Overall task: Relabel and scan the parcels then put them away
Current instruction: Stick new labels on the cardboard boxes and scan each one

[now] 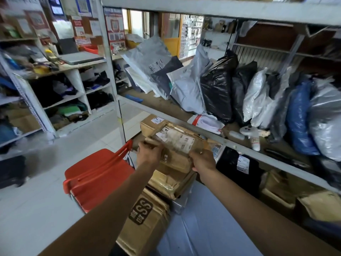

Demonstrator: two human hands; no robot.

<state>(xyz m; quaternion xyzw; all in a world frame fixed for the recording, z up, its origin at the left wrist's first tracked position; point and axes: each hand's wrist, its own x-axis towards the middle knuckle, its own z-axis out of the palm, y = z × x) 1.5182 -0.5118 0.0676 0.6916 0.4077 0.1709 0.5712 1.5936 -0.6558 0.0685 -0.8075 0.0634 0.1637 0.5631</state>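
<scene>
We grip the taped parcel (175,143) at its 2 near corners, left hand (149,154) and right hand (203,162) curled, just under the shelf rail (262,154).

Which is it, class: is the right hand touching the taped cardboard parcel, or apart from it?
Touching. The head view shows the right hand gripping the taped cardboard parcel at its right edge.

You hold a taped cardboard parcel (177,145) with both hands: your left hand (149,154) grips its left end, your right hand (203,161) its right end, label (176,140) facing up (print too blurred to read). It hovers above stacked cardboard boxes (147,218) beside a red stool (99,178). Behind it a metal shelf (239,146) carries grey, black and blue poly bags (217,85).
</scene>
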